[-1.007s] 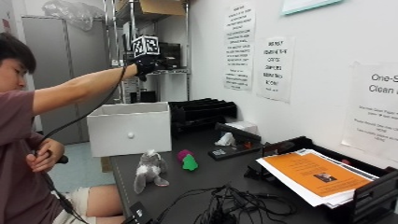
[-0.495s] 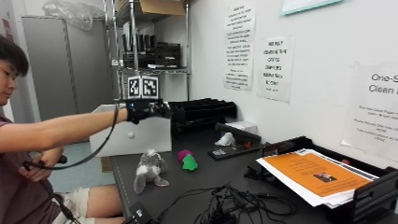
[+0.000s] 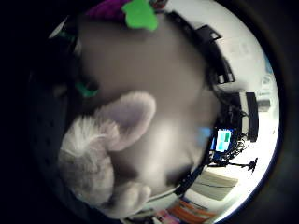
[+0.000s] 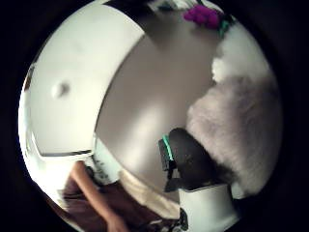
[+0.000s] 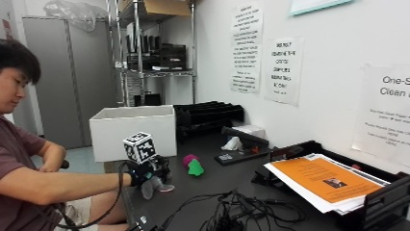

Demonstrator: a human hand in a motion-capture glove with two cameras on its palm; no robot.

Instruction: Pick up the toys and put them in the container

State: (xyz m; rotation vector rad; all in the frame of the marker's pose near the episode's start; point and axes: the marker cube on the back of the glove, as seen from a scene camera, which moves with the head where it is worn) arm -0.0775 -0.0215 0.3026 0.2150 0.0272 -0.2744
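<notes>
Surroundings: white container (image 5: 133, 132) at the table's far end; paper tray (image 5: 333, 185) with an orange sheet and tangled cables (image 5: 237, 211) nearer the camera.
Grey plush toy (image 5: 154, 185): fluffy, pale grey, on the dark table (image 5: 218, 180), under the gloved right hand (image 5: 142, 172).
Other toys: purple toy (image 5: 189, 160) and green toy (image 5: 195, 168), touching, just beyond.
Grip: can't tell whether fingers close on the plush.

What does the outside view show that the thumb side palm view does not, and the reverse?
Only the outside view shows the gloved hand from outside, down at the grey plush, plus the green toy, the wall notices and the orange papers. Only the thumb side palm view shows a gloved fingertip right beside the plush's fur. Both show the white container, the dark table and the purple toy.
</notes>
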